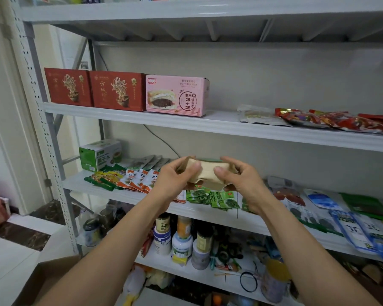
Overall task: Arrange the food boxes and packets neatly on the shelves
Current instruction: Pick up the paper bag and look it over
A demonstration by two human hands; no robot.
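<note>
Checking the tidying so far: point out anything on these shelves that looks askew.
At the right end of the box shelf, the red packets lie in a loose, overlapping heap, unlike the squared-up red boxes and pink box. One level down, the orange-and-white packets are fanned at slants.

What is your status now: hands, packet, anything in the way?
Left hand and right hand both grip the tan packet, one each end. Packet in the air before the middle shelf. Loose green packets lie on the shelf under it.
</note>
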